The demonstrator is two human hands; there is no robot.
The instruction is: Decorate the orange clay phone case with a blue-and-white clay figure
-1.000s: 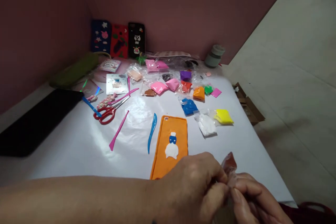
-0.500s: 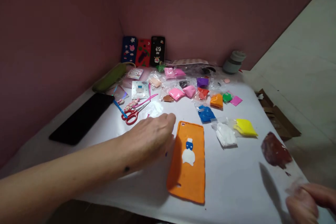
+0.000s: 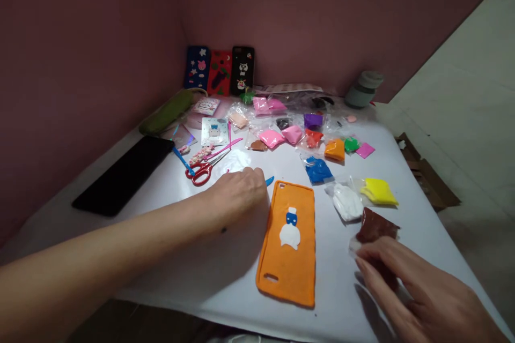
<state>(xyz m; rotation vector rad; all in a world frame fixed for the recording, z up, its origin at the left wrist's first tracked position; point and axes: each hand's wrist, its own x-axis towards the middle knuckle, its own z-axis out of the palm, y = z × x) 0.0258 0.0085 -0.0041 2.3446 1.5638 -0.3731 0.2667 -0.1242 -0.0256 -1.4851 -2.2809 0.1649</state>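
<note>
My left hand [image 3: 241,193] is closed in a fist, knuckles up, at the upper left edge of an orange phone case [image 3: 295,273]. The tip of a blue clay tool [image 3: 270,180] pokes out past its fingers; the rest of the tool is hidden. The case lies flat and bears a white cat-like head shape [image 3: 289,236] with a blue and white piece above it. To the right of the case, my right hand [image 3: 418,284] pinches the corner of a clear packet of dark brown clay [image 3: 378,225], close to the white clay packet [image 3: 347,202].
Yellow [image 3: 379,192], blue [image 3: 317,170] and several other clay packets lie behind. Red-handled scissors [image 3: 201,172], a black phone [image 3: 124,174] and a green pouch [image 3: 167,112] are on the left. Three decorated cases [image 3: 220,72] lean on the wall; a grey jar [image 3: 364,90] stands at back right.
My right hand has moved left and inward, bringing the brown clay packet from the table's right edge to beside the white packet. A blue tool tip now shows beyond my left fist.
</note>
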